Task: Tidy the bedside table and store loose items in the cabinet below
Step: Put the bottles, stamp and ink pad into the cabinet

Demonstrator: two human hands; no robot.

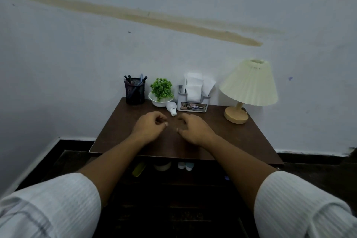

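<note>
Two hands, both empty, hovering over the bedside table (251,141); one loose bulb (171,107) lying on top.

Table is carrying a back row against the wall, probably keepers being parked there to free the front. Cabinet (173,181) below is standing open, with a few small items (162,166) lying on its shelf, too dim to identify. Lamp (249,83) is sitting at the right, tissue holder (193,105) at centre, pen cup (135,92) at the left end, potted plant (161,91) between cup and holder. Left hand (148,127) and right hand (195,130) are hanging side by side, just apart, fingers loosely curled and gripping nothing; judging they're lining up on the bulb. It's lying on its side just ahead of them, beside the plant bowl, base pointing at the person. Reading it as the only stray: round, likely rolling if nudged, so it's calling for a wrap-around grip.
</note>
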